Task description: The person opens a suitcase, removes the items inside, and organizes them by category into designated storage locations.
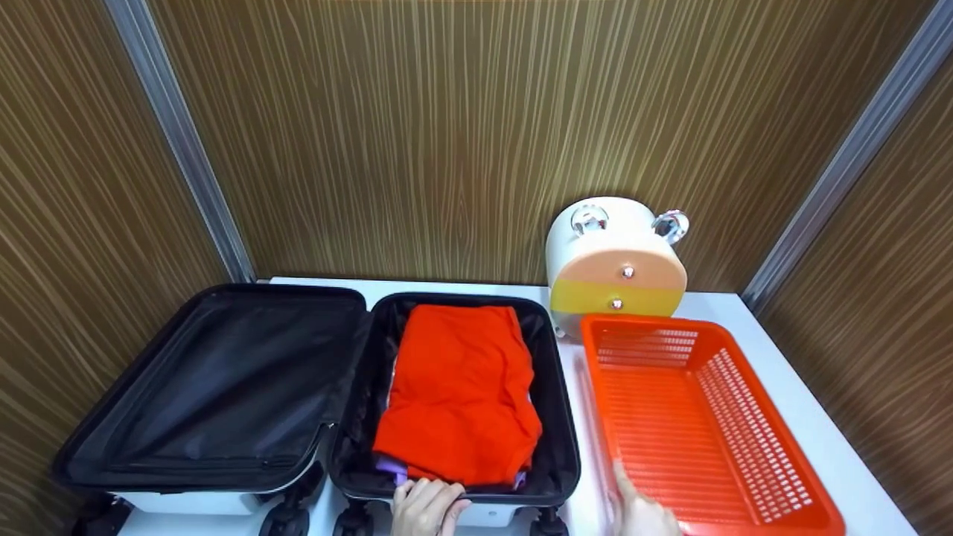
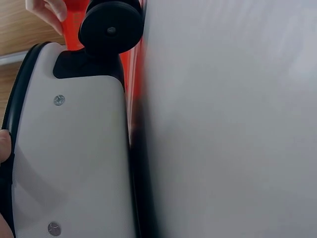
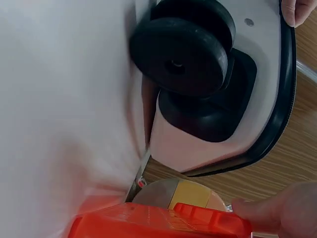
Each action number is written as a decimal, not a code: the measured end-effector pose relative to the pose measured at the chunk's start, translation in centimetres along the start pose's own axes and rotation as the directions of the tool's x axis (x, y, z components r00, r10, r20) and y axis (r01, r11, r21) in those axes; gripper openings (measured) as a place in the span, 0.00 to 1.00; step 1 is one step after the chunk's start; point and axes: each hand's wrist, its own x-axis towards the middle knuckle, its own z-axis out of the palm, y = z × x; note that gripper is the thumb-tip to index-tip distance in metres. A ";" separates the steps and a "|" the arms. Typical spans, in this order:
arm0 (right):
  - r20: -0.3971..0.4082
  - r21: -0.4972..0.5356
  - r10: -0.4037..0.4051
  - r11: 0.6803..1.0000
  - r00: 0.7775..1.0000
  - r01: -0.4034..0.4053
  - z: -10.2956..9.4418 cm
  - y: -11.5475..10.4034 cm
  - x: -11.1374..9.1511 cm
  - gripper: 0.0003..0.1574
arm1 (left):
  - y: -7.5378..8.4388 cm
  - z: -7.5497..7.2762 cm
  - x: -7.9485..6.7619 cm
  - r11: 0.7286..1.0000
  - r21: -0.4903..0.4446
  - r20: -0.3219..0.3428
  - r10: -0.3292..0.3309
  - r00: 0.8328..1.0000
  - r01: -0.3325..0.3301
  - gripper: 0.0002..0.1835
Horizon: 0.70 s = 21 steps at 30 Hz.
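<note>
An open suitcase point(image 1: 573, 454) holds a folded red garment point(image 1: 461, 394), with bits of purple cloth point(image 1: 391, 467) showing beneath it. My left hand point(image 1: 426, 508) grips the suitcase's front rim, its fingers bent over the black edge. At the lower right, my right hand point(image 1: 644, 515) holds the left rim of an orange plastic basket point(image 1: 782, 424). No items show on the basket's visible ribbed floor. The right wrist view has the thumb side of the right hand point(image 3: 277, 210) against the basket rim point(image 3: 213, 218); the other fingers are mostly hidden there.
The suitcase's black-lined lid half point(image 1: 238, 380) lies open at the left. Behind the basket stands a round white drawer box point(image 1: 618, 275) with metal ear-like rings. Black wheels point(image 3: 183, 54) jut from the suitcase's front. Wood-grain panels point(image 1: 447, 149) enclose the white table point(image 1: 841, 447).
</note>
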 end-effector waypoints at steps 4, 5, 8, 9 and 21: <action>-0.017 0.011 -0.019 1.000 1.000 0.019 0.4 -1.1 -0.2 0.24 | 0.0 0.0 0.1 1.000 0.009 0.000 0.004 1.000 -0.004 0.17; -0.033 0.010 -0.021 1.000 0.999 0.021 0.5 -1.3 -0.2 0.24 | 0.0 0.0 0.1 1.000 0.010 0.000 0.005 1.000 -0.005 0.18; -0.036 0.009 -0.014 1.000 0.999 0.014 0.5 -1.8 -0.2 0.25 | 0.1 0.0 0.3 1.000 0.013 -0.003 0.008 1.000 -0.008 0.18; -0.029 0.014 -0.010 1.000 1.000 0.011 0.4 -1.8 -0.2 0.25 | 0.1 0.0 0.3 1.000 0.015 -0.006 0.011 1.000 -0.011 0.18; 0.170 0.103 -0.197 0.978 0.966 0.181 -3.6 -0.9 2.6 0.31 | 0.9 -3.5 4.2 0.990 0.111 0.583 -0.138 0.801 0.089 0.13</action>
